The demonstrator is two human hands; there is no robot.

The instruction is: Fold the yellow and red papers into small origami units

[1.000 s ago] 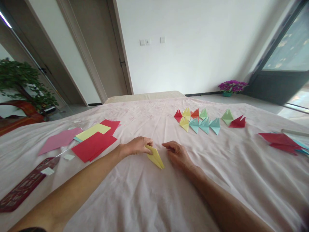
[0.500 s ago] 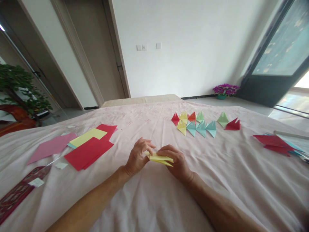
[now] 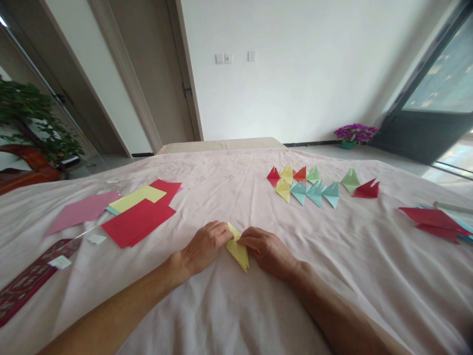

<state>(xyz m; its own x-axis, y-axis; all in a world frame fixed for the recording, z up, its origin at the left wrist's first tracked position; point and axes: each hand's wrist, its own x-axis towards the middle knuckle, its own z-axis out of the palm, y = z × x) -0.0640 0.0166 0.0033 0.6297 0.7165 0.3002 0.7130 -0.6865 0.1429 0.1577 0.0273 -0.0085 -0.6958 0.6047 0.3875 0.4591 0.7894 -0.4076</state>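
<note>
A folded yellow paper piece (image 3: pixel 237 250) lies on the pink cloth (image 3: pixel 229 305) in front of me, its point toward me. My left hand (image 3: pixel 204 245) presses on its left edge with curled fingers. On the right edge sits my right hand (image 3: pixel 266 250), fingertips pinched on the paper's top. Both hands touch the paper and lie close together.
Flat sheets of red paper (image 3: pixel 138 222), yellow paper (image 3: pixel 137 198) and pink paper (image 3: pixel 82 210) lie at the left. Several folded paper pieces (image 3: pixel 306 185) in red, yellow, green and blue stand at the back right. More folded red paper (image 3: pixel 432 220) is at far right; a dark red patterned strip (image 3: pixel 33 277) at far left.
Half a second ago both hands held the yellow piece lifted above the cloth. It now lies flat again and both hands press on it.
</note>
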